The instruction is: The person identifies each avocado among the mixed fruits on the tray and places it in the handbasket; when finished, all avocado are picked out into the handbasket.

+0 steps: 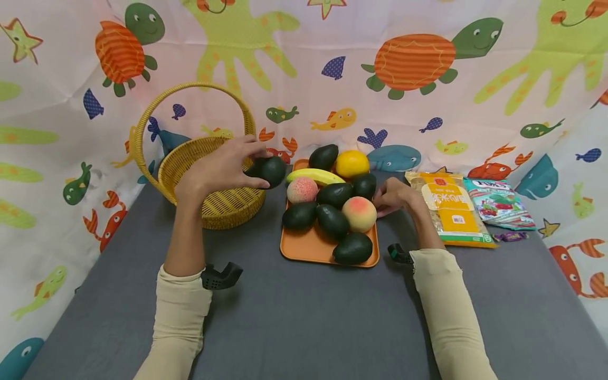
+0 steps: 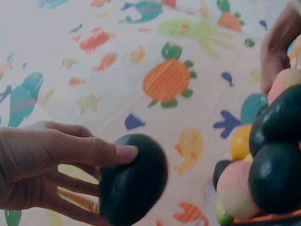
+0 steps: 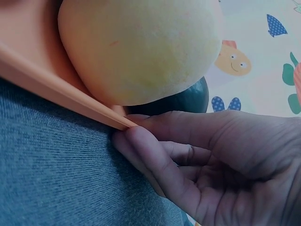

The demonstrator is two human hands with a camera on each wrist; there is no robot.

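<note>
My left hand (image 1: 220, 166) holds a dark green avocado (image 1: 273, 171) between thumb and fingers, in the air between the basket and the tray. In the left wrist view the thumb lies across this avocado (image 2: 136, 183). An orange tray (image 1: 304, 252) bears several more avocados (image 1: 352, 249), two peaches (image 1: 359, 214), a banana (image 1: 315, 176) and a yellow lemon-like fruit (image 1: 352, 163). My right hand (image 1: 398, 195) is at the tray's right side. In the right wrist view, its thumb and fingers (image 3: 146, 146) pinch the tray's rim (image 3: 89, 103) beside a peach (image 3: 141, 52).
A yellow woven basket (image 1: 233, 208) with a tall handle stands left of the tray, partly hidden by my left arm. On the right lie a yellow bag (image 1: 446, 206), a teal-and-red packet (image 1: 501, 206) and a purple-wrapped candy (image 1: 510, 236). A patterned cloth (image 1: 304, 74) hangs behind the grey table (image 1: 304, 322).
</note>
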